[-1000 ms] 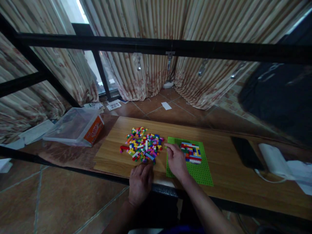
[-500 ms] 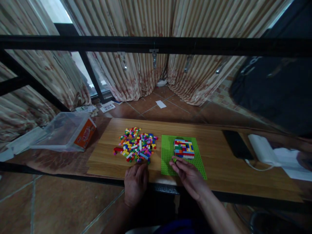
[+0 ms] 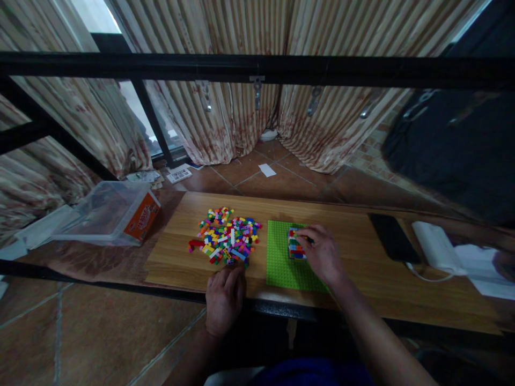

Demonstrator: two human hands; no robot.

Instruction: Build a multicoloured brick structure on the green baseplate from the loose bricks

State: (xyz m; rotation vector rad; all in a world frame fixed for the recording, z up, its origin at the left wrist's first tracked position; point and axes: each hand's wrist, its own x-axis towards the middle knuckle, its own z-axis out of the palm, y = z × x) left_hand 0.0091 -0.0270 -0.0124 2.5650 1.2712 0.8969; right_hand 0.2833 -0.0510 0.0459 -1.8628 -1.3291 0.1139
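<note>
My right hand (image 3: 322, 252) is over the multicoloured block of building bricks (image 3: 295, 250), its fingers pinched together at the block's top. A small green building brick seems to be in that pinch; the fingers mostly cover it. The block sits on a green studded baseplate (image 3: 277, 268), and my hand hides its right part. At the table's front edge rests my left hand (image 3: 225, 295), fingers curled, just in front of a loose pile of building bricks (image 3: 231, 238). Whatever those left fingers may hold is hidden.
A clear plastic bin (image 3: 108, 214) with an orange label lies left of the wooden tabletop (image 3: 173, 252). To the right are a black phone (image 3: 393, 238), a white power bank (image 3: 436, 246) with a cable, and white paper (image 3: 478, 262). A black bar (image 3: 225, 67) crosses beyond the table.
My right hand has moved forward and right, from the baseplate's front to the top of the brick block, with the small green brick pinched. My left hand has stayed in place.
</note>
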